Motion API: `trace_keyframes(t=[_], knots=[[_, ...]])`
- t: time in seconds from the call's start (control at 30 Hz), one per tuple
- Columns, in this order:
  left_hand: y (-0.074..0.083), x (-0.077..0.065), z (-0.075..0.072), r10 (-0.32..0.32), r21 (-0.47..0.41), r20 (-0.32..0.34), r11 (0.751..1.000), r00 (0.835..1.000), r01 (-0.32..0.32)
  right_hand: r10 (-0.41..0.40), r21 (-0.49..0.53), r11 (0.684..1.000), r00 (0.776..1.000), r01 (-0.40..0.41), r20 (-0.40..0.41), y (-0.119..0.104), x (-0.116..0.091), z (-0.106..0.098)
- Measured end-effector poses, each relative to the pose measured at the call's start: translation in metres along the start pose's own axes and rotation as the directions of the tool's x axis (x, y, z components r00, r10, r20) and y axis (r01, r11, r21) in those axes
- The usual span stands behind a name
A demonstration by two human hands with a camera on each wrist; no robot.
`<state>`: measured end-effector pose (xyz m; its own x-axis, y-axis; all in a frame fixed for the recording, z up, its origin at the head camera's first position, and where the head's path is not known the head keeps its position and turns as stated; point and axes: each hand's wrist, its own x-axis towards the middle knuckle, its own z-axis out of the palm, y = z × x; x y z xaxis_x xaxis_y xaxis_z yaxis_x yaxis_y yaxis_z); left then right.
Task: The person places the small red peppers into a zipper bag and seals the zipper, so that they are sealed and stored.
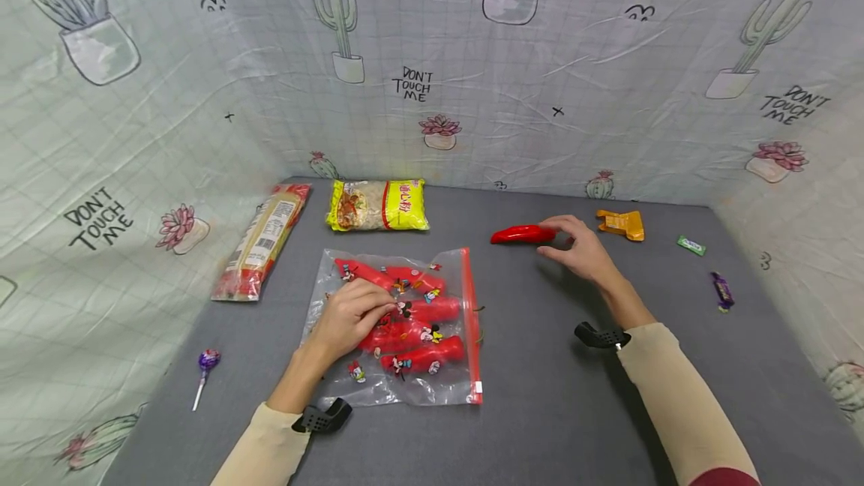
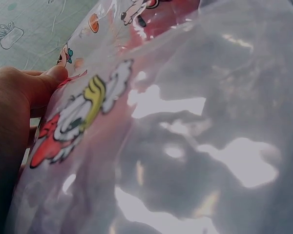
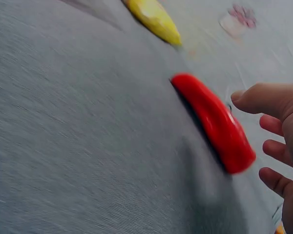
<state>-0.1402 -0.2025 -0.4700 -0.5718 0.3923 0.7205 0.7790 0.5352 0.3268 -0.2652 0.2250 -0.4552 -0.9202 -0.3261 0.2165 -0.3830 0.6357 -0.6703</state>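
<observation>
A clear zip bag (image 1: pixel 398 392) printed with cartoon figures lies flat, several red peppers (image 1: pixel 421 357) inside it and its red zip edge to the right. My left hand (image 1: pixel 351 317) is over the bag's left half, thumb and fingers pinching the plastic. The left wrist view shows the thumb (image 2: pixel 56 75) against the raised film (image 2: pixel 210 126). One loose red pepper (image 1: pixel 520 234) rests on the grey table, right of the bag. Around its right end, my right hand (image 1: pixel 577 250) is held with fingers spread; a gap separates thumb and pepper (image 3: pixel 215 122) in the right wrist view.
Behind the bag lies a yellow food packet (image 1: pixel 378 205); a long red-ended packet (image 1: pixel 263 242) is at its left. A lollipop (image 1: pixel 205 370) sits front left. On the right are an orange wrapper (image 1: pixel 621 224), a green-wrapped sweet (image 1: pixel 691 245) and a purple-wrapped sweet (image 1: pixel 721 291).
</observation>
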Motion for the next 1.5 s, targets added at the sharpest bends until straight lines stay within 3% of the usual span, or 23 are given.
trace_keyframes(t=[0.17,0.43,0.6,0.87,1.17,1.5], knots=[[0.000,0.000,0.000,-0.003,0.002,0.005,1.000,1.000,0.003,0.045,0.013,0.999,0.999,-0.044,-0.017,0.017,0.007,-0.004],[0.000,0.000,-0.001,0.006,0.000,-0.003,1.000,1.000,-0.006,0.088,0.048,0.995,0.996,-0.090,0.031,0.031,0.009,-0.001],[0.000,-0.001,-0.001,0.012,0.008,0.002,1.000,1.000,-0.012,0.096,-0.001,0.995,0.995,-0.096,0.024,0.033,0.011,0.005],[-0.002,-0.001,0.000,0.010,-0.002,0.004,1.000,1.000,-0.010,0.205,-0.088,0.974,0.978,-0.207,-0.039,0.031,0.007,0.010],[-0.001,-0.001,-0.001,-0.007,0.005,0.004,1.000,1.000,0.007,0.166,-0.059,0.984,0.985,-0.169,-0.038,0.017,-0.015,0.003],[-0.001,0.000,-0.002,-0.004,0.009,0.002,1.000,1.000,0.004,0.085,-0.028,0.996,0.996,-0.085,0.002,-0.011,-0.060,-0.009]])
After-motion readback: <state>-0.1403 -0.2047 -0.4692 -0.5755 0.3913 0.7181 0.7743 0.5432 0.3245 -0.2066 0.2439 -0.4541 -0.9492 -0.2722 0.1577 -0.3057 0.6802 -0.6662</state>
